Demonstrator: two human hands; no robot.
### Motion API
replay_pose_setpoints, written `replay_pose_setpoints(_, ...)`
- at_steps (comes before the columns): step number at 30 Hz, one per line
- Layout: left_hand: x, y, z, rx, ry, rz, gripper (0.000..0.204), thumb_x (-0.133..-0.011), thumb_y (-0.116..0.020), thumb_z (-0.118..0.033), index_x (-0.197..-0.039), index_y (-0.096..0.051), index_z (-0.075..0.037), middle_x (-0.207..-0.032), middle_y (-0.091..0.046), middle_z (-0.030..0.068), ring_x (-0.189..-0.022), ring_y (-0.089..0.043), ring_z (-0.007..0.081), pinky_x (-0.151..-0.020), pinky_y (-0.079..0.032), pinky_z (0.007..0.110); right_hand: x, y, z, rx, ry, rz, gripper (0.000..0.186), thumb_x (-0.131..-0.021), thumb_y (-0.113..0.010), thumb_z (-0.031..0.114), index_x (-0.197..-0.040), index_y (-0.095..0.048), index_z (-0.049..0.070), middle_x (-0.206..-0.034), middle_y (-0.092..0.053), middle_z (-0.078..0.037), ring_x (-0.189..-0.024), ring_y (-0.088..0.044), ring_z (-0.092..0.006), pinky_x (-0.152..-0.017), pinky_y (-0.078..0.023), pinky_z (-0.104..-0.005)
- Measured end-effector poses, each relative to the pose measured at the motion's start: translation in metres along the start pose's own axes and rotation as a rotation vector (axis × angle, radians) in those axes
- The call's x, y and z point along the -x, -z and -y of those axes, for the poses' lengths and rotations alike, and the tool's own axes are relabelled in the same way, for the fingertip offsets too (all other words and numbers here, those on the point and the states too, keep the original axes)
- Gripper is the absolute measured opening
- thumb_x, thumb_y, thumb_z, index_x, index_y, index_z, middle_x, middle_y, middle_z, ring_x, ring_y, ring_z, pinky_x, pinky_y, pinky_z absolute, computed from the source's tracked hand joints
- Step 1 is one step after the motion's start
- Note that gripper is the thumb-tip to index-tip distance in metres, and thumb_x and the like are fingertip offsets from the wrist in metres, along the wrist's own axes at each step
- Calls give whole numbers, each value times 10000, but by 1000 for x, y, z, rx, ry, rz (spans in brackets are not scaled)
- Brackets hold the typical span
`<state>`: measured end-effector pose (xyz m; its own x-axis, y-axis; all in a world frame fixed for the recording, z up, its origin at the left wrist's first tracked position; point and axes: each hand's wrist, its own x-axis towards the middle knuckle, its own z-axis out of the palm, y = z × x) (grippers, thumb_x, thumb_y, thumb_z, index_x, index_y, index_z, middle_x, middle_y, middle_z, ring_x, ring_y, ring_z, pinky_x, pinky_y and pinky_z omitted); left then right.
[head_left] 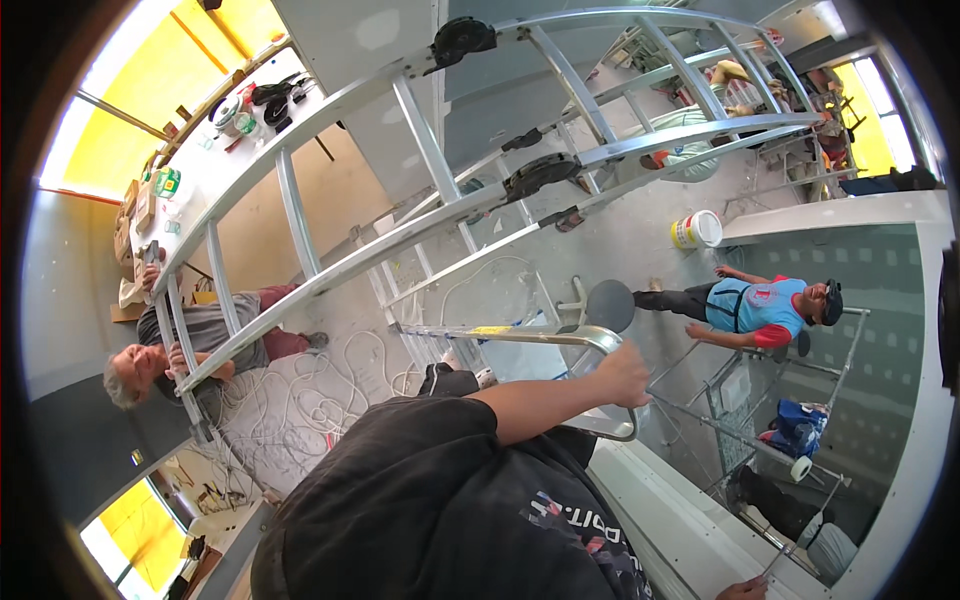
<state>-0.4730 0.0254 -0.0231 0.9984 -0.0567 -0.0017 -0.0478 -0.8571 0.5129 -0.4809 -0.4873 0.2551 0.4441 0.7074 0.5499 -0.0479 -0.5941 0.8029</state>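
My left hand (622, 375) is closed around the curved metal top rail (560, 335) of a stepladder. Its forearm reaches across from the left, out of a black sleeve. At the lower edge my right hand (742, 590) shows only in part, by the white wall ledge (660, 505) and a thin metal rod; its fingers are mostly cut off. Across the upper view stretches a long aluminium folding ladder (345, 270) with black hinges. At its left end a person in a grey shirt (240, 330) has both hands on it.
On the right a person in a blue shirt with red sleeves (755, 305) stands beside a metal scaffold frame (745, 440). Tangled white cable (325, 405) lies on the dusty floor. A white and yellow bucket (697, 230) and a cluttered white table (215, 165) stand farther off.
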Motion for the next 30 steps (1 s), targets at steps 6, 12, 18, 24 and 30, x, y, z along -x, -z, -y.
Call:
replay_pose_setpoints(6, 7, -30, -14, 4, 3, 15, 547, -924, -572, -602, -934, -815, -112, -914, -759, 101, -973, -667, 290, -914, -389, 492, 38, -1, -1, 8, 8, 30, 240, -1039, -611, 293, -929, -644, 82, -804, -623, -78, -702, -602, -322, -614, -454, -483)
replay_pose_setpoints(12, 14, -50, -23, -2, 3, -75, 509, -911, -584, -594, -865, -817, -144, -799, -735, 97, -878, -664, 294, -895, -382, 487, 53, -9, 2, -66, -64, -30, 300, -1048, -579, 331, -910, -654, 76, -778, -610, -99, -695, -596, -337, -626, -446, -507)
replay_pose_setpoints(18, 32, -53, -36, -11, -3, -27, 559, -930, -557, -601, -889, -816, -107, -862, -749, 124, -937, -671, 302, -938, -378, 493, 77, 7, -8, -15, -88, 32, 300, -1033, -608, 339, -968, -681, 55, -810, -647, -117, -724, -623, -348, -648, -454, -503)
replay_pose_setpoints(24, 56, -55, -40, 2, 12, -46, 595, -933, -550, -608, -864, -810, -77, -869, -745, 150, -929, -684, 316, -958, -385, 498, 115, 6, -31, -59, -274, 393, 379, -1111, -489, 326, -1145, -693, 9, -1012, -726, -154, -942, -684, -347, -846, -529, -453)
replay_pose_setpoints(30, 104, -48, -44, 13, 27, -26, 588, -922, -568, -598, -820, -803, -69, -852, -731, 158, -940, -686, 314, -975, -392, 488, 136, 45, -35, -20, -289, 434, 367, -1106, -506, 317, -1149, -695, 6, -1005, -724, -149, -941, -684, -346, -842, -531, -447)
